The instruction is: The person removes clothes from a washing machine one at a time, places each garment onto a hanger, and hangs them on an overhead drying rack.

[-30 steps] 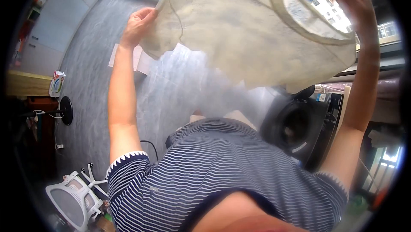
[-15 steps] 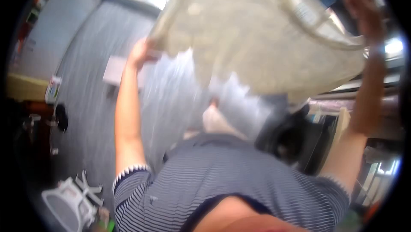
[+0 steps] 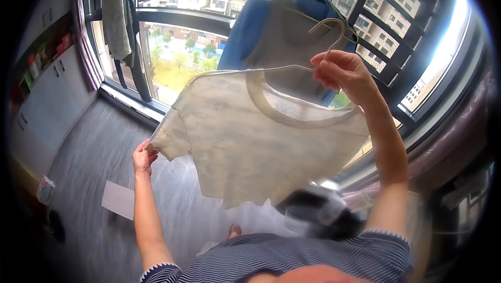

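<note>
A pale, off-white short-sleeved T-shirt [image 3: 250, 137] hangs spread out in front of me on a thin light-coloured clothes hanger [image 3: 342, 31]. My right hand [image 3: 342, 77] is closed around the hanger just below its hook, above the neckline. Out to the left, my left hand [image 3: 144, 158] pinches the edge of one sleeve and pulls it sideways. The shirt's far right sleeve is partly hidden behind my right forearm. Its wavy lower hem hangs above the floor.
Behind the shirt, a blue and grey garment [image 3: 276, 27] hangs before the barred window [image 3: 381, 27]. More clothes [image 3: 116, 22] hang at the left. White cabinets [image 3: 47, 111] line the left wall. A pale board [image 3: 118, 199] is low over the floor; a blurred dark object [image 3: 318, 210] is below the shirt.
My view has tilted up from the floor toward the window. The shirt now appears lower and farther from me. My right hand has come inward to the hanger; my left still has the sleeve side.
</note>
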A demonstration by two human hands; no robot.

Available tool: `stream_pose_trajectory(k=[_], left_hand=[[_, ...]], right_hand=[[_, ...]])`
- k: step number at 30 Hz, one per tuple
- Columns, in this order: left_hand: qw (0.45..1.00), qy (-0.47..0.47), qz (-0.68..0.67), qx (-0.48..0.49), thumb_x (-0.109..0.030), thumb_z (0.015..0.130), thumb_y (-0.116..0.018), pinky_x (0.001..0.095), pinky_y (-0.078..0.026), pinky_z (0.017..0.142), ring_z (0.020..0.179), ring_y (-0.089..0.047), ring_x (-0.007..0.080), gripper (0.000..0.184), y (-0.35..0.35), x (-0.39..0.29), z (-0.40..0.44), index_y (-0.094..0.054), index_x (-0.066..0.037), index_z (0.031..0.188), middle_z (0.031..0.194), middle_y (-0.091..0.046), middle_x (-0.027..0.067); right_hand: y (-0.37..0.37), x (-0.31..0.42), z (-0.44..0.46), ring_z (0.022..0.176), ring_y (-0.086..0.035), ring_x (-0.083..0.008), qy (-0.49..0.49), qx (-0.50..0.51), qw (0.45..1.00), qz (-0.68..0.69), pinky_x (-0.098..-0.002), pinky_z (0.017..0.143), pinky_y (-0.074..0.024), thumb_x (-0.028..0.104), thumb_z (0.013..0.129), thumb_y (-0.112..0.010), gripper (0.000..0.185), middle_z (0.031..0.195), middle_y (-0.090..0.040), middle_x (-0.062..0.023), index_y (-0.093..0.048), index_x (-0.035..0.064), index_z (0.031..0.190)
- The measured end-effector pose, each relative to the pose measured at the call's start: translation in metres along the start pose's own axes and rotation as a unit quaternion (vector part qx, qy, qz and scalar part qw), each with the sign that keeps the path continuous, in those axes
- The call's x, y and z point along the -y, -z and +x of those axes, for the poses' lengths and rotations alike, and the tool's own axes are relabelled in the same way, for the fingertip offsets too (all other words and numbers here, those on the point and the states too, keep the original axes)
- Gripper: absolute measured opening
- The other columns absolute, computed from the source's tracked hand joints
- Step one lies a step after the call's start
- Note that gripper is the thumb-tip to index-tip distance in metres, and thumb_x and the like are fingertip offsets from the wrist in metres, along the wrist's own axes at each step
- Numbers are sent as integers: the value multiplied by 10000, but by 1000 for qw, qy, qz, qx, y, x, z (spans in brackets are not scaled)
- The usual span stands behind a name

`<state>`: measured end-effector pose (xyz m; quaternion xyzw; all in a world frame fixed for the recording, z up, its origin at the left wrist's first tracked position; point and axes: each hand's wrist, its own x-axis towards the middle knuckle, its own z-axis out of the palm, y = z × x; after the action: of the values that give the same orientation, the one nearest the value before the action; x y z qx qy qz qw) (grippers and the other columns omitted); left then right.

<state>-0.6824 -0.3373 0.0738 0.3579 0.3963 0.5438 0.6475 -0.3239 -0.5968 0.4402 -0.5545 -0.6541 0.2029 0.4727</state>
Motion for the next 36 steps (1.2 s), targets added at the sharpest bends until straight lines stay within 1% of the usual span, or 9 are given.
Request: stream_pose_trajectory(k=[6,9,12,16,24,28,29,35,36], left_hand=[[996,-61,-56,15,-7,754,-580,206,-437,511,633,-599,133,187,10,9,6,-576,-71,930,785,-621,26],[997,-58,-23,46,-6,740,-578,207,-413,451,585,-574,120,184,35,26,28,-580,-64,914,746,-610,26],[995,-51,-25,85,8,721,-566,205,-400,421,543,-543,110,201,48,39,50,-581,-58,910,728,-602,26],[989,-23,-40,137,27,707,-537,203,-389,404,521,-517,106,218,60,47,72,-586,-47,906,725,-594,32],[960,-45,77,267,-126,824,-548,264,-460,569,640,-587,146,167,77,144,88,-590,-23,949,778,-624,58],[972,-78,2,222,-131,839,-529,295,-479,638,715,-593,155,167,69,214,48,-583,-35,966,847,-621,52],[980,-49,-34,189,-133,842,-526,301,-482,648,730,-593,157,168,45,175,80,-582,-39,970,864,-619,50],[992,-84,-49,75,-117,842,-527,330,-494,660,758,-584,155,196,87,218,132,-548,-59,1028,896,-602,46],[995,-71,-62,42,-109,839,-527,325,-493,650,749,-583,153,199,110,151,155,-545,-64,1032,881,-600,41]], right_hand=[[-14,-33,-28,515,-498,-44,-1,-84,996,-29,-151,432,-379,165,857,-542,186,663,-594,-46,-600,-4,907],[-25,-79,-24,492,-474,-37,-25,-152,987,-35,-155,431,-372,157,863,-529,176,653,-590,-36,-602,-1,885],[-53,-93,-41,505,-473,-36,23,-85,996,-30,-157,436,-368,151,863,-527,170,655,-592,-32,-604,0,876],[-58,-145,-43,488,-454,-29,38,-183,980,-70,-151,429,-349,153,861,-528,168,648,-588,-31,-608,6,880],[-78,-259,-128,407,-377,-8,72,-207,972,-82,-137,348,-244,184,856,-542,168,610,-545,-5,-597,25,860],[-72,-336,-181,398,-368,1,72,-220,971,-59,-135,340,-247,217,857,-544,194,597,-538,-3,-590,29,868],[-56,-308,-109,396,-365,1,44,-187,980,-55,-136,339,-247,217,857,-544,195,598,-538,-3,-589,27,868],[-97,-336,-65,396,-370,1,58,-127,990,-15,-131,343,-261,210,851,-555,195,597,-546,-9,-594,20,868],[-128,-267,0,398,-374,0,56,-109,992,-31,-132,344,-264,205,853,-551,191,595,-548,-10,-596,20,866]])
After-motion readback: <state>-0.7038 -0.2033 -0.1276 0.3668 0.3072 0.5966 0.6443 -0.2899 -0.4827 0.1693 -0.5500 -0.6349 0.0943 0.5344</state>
